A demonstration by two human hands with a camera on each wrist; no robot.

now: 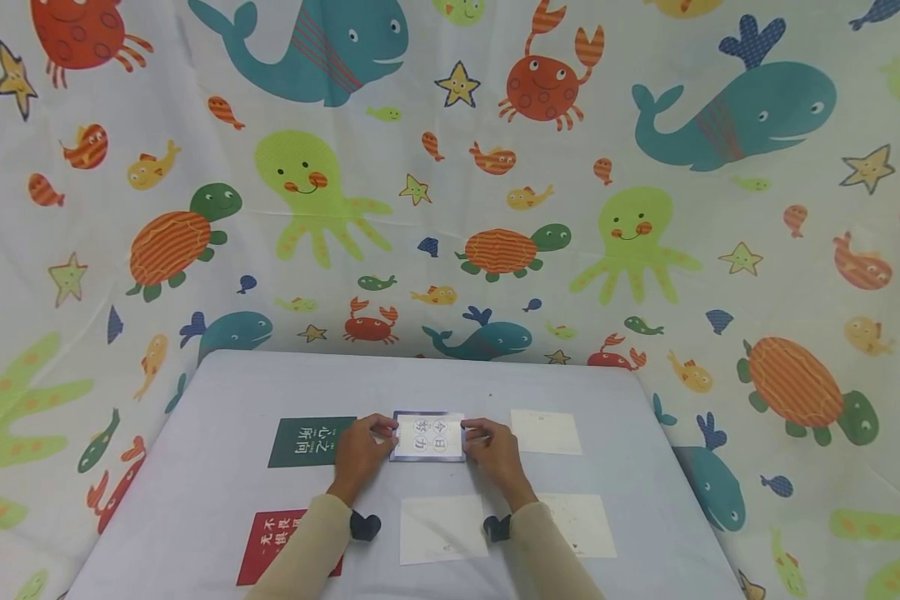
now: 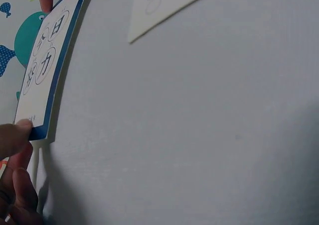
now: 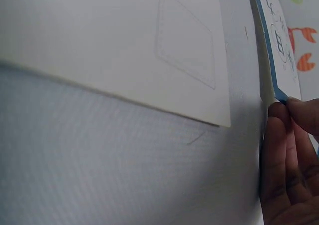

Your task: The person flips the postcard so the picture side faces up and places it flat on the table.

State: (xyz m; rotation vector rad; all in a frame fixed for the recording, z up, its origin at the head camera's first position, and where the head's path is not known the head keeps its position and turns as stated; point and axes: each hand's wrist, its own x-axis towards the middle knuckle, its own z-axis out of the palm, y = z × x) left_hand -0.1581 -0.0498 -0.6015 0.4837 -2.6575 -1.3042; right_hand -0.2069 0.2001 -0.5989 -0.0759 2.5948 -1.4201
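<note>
I held the blue-edged card [image 1: 429, 436] between both hands, its white face marked with circled characters. My left hand [image 1: 363, 450] pinched its nine o'clock end, thumb on top and fingers beneath; my right hand [image 1: 497, 454] pinched the three o'clock end the same way, so neither grip had a gap left.

Reading from that card, a green card [image 1: 300, 442] lay at nine o'clock, its near end behind my left hand. A red card [image 1: 265, 546] lay at eight, partly hidden by my left sleeve [image 1: 303, 550]. White cards sat on the table [image 1: 195, 500] at three [image 1: 546, 433], six [image 1: 442, 533] and five [image 1: 588, 525], the last partly covered by my right sleeve [image 1: 551, 554]. Beyond, at twelve, hung a sea-animal curtain [image 1: 420, 233].
</note>
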